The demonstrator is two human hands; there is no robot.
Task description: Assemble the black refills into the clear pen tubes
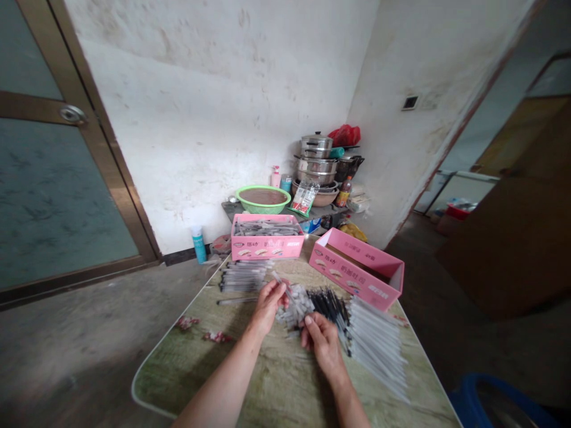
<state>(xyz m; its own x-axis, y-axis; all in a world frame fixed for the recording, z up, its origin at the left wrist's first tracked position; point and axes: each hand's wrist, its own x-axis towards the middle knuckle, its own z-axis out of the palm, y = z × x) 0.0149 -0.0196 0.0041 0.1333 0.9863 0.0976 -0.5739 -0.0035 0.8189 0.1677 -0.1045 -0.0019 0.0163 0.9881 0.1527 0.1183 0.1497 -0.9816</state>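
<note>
My left hand (268,304) is closed around a slim translucent pen (280,278) that points up and away. My right hand (322,340) is pinched at the near edge of a heap of small clear pen caps (298,306); whatever sits between its fingertips is too small to make out. Beside the heap lie black-tipped pen refills (330,306), and right of them a fanned stack of translucent barrels (377,345). Left of my hands, pens (247,275) lie in a row, with a single pen (236,301) just in front of them.
A pink box (267,246) full of pens stands at the table's (187,362) far edge. Another pink box (357,273) sits to the right. Behind are a green basin (263,208), stacked steel pots (316,160) and a bottle (344,191). A blue can (198,245) stands on the floor.
</note>
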